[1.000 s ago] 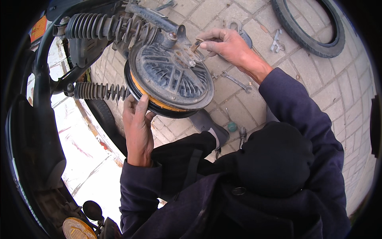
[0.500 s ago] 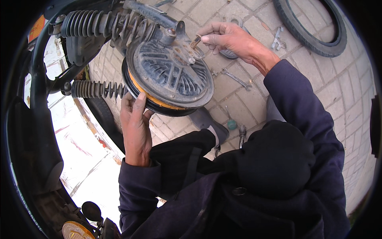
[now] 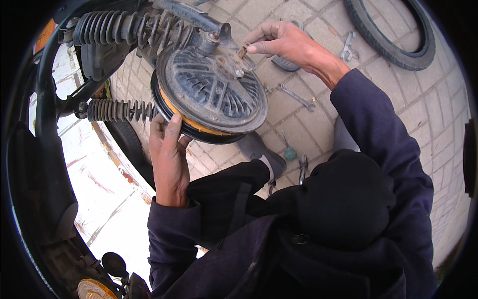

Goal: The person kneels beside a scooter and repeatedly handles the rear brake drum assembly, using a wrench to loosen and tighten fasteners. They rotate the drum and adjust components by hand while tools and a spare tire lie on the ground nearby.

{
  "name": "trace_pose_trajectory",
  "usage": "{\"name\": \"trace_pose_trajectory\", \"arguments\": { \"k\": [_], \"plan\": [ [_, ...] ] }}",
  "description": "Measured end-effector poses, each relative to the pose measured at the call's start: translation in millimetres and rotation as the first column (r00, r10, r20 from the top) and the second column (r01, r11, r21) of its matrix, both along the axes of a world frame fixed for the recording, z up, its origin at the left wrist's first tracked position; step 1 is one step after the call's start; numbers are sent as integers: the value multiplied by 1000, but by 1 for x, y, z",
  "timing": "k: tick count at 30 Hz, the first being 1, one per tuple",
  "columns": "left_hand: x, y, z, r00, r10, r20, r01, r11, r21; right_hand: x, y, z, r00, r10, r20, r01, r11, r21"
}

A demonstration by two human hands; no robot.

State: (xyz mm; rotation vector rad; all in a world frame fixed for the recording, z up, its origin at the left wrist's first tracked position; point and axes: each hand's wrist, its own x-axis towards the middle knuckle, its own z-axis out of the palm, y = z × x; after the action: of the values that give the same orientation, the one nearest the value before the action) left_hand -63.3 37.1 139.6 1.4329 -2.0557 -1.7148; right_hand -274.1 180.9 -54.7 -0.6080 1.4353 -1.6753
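A round, dirty wheel hub (image 3: 191, 94), likely a hub motor, with a ribbed cover and a yellow-orange band round its side, sits tilted at the upper middle. My left hand (image 3: 168, 157) is closed on its lower left rim, thumb on top and fingers underneath. Over the hub's axle area, my right hand (image 3: 289, 47) pinches a small rusty metal piece (image 3: 242, 51) between thumb and forefinger. That piece is close to the axle end (image 3: 239, 73); whether it touches is hard to tell. A bolt with a rusty nut (image 3: 213, 36) stands beside the axle area.
Coil-spring shock absorbers (image 3: 107, 28) and a black frame (image 3: 47, 109) fill the left side. On the paving lie an open-end wrench (image 3: 297, 96), a screwdriver with a green handle (image 3: 290, 154), loose metal parts (image 3: 347, 47) and a tire (image 3: 358, 25). My shoe (image 3: 259, 149) is below the hub.
My right hand has shifted slightly up and left, and the rusty piece sits a little differently over the axle area. My left hand keeps its grip on the rim.
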Motion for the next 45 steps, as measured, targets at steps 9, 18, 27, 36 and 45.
{"name": "trace_pose_trajectory", "arguments": {
  "k": [9, 18, 27, 36, 45],
  "plan": [
    [0, -4, 0, 1000, -2, 26, 2, 1000, 8, -2, -12, -2, 995, 92, -43, -91, 996, 13],
    [2, -5, -2, 1000, -16, 15, 16, 1000, 7, -1, -15, 2, 987, 90, -132, -91, 996, -1],
    [-1, -4, -4, 1000, 6, -5, -6, 1000, 6, 1, 7, -3, 997, 0, 75, -4, 999, 52],
    [5, -7, 3, 995, -96, 24, 96, 995, 5, 38, 188, -66, 937, -276, -213, 348, 753, 558],
    [15, -6, 11, 984, -181, 4, 180, 983, 20, 156, 312, -119, 721, 174, -671, 575, 391, 719]
  ]
}}
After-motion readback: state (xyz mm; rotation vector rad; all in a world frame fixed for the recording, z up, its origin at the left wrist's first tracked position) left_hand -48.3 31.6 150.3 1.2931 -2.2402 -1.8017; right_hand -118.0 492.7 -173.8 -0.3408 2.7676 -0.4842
